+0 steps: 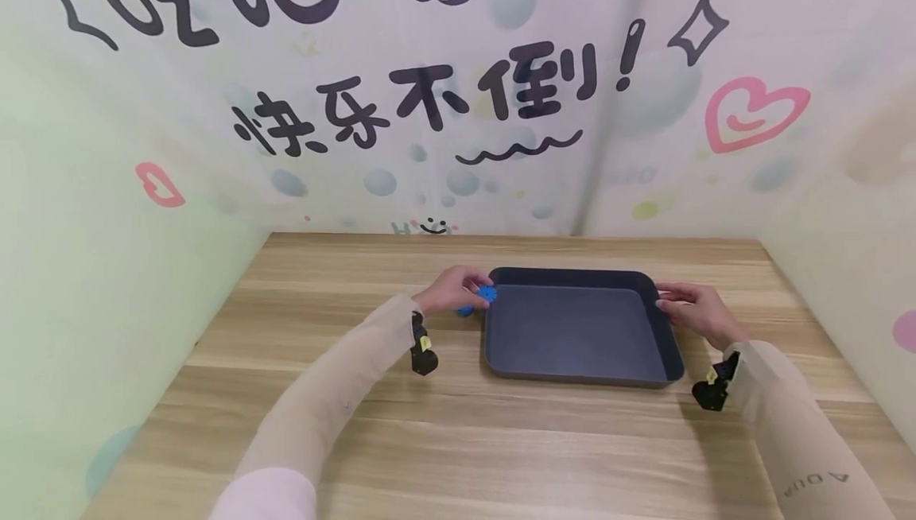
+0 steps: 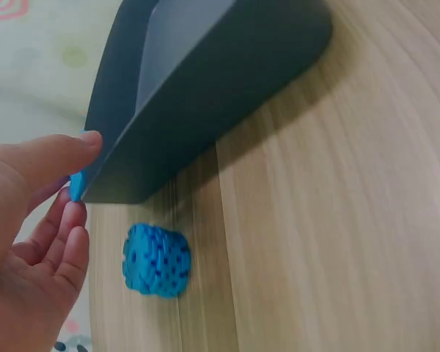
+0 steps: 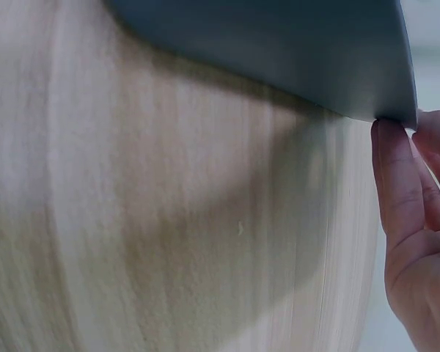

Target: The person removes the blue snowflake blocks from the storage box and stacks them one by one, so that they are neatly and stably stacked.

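My left hand (image 1: 456, 289) pinches a thin blue disc (image 1: 487, 293) with a notched edge, at the far left corner of a dark grey rectangular tray (image 1: 587, 381). The left wrist view shows the disc (image 2: 77, 185) nearly edge-on between thumb and fingertips, by the tray's rim. Just below that hand, a short blue stack of notched discs (image 2: 156, 260) stands on the table beside the tray. On the opposite side, my right hand (image 1: 697, 312) grips the tray's right rim near the far corner, thumb and fingers on either side of the wall. No objects show inside the tray.
The wood-grain table (image 1: 458, 440) reaches back to a printed curtain (image 1: 429, 178) with large characters. Pale side walls (image 1: 93, 265) border it left and right. Each wrist carries a small black camera (image 1: 424, 353).
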{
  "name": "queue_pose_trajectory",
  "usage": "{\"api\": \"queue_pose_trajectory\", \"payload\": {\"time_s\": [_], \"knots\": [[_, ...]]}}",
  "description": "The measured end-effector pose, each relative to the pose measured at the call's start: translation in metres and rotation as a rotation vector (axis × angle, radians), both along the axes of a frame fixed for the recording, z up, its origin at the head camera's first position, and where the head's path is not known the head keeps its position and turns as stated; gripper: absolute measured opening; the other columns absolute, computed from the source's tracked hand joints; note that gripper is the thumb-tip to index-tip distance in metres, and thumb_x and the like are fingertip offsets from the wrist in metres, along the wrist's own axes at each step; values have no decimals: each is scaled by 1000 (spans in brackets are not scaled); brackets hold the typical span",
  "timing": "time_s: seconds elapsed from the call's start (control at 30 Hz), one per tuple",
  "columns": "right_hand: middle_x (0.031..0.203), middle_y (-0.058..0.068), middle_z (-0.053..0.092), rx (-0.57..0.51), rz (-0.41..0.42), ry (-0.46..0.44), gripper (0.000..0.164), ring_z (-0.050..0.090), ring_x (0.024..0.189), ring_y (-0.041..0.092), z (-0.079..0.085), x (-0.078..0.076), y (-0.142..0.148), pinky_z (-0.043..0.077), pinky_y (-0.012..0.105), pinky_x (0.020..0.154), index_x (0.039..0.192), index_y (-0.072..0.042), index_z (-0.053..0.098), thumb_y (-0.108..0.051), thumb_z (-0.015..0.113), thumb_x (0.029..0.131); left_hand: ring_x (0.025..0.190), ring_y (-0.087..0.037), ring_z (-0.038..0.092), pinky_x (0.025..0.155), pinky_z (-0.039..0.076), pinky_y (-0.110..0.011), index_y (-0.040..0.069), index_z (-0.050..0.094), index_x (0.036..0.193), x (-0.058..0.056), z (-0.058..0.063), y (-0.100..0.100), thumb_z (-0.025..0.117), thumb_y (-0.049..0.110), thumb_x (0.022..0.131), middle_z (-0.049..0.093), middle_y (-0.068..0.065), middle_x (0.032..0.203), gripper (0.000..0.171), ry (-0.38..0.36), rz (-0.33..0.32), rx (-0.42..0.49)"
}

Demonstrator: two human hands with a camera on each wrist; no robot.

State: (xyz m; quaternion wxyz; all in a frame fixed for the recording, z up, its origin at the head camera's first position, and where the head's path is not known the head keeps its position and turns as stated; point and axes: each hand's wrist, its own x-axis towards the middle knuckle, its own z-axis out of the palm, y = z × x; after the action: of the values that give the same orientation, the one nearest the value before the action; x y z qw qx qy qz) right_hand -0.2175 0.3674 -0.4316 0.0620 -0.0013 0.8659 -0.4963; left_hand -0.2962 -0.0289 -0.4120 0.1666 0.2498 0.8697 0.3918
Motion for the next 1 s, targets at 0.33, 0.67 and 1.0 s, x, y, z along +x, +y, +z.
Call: {"api": "queue_pose_trajectory", "payload": {"time_s": [0.33, 0.67, 1.0], "knots": [[111, 30, 51, -13, 1, 13, 50, 56, 79, -2, -1, -1, 1, 49, 23, 69, 127, 13, 35, -12, 55, 88, 85, -19, 54, 73, 45, -27, -2, 60, 109, 2, -10, -20, 72, 13, 74, 61, -10, 101, 40, 82, 68, 81], [111, 31, 50, -9, 5, 12, 50, 56, 80, -1, 0, -1, 0, 50, 24, 69, 126, 14, 36, -12, 55, 88, 83, -21, 54, 71, 46, -28, -2, 61, 106, 5, -28, -27, 73, 11, 72, 60, -11, 95, 38, 138, 165, 117], [111, 31, 51, 0, -2, 11, 50, 56, 79, -1, -1, -2, 1, 50, 24, 69, 127, 12, 37, -12, 55, 88, 84, -20, 52, 74, 44, -30, 0, 63, 102, 7, -36, -30, 74, 12, 71, 60, -9, 96, 35, 152, 192, 97]]}}
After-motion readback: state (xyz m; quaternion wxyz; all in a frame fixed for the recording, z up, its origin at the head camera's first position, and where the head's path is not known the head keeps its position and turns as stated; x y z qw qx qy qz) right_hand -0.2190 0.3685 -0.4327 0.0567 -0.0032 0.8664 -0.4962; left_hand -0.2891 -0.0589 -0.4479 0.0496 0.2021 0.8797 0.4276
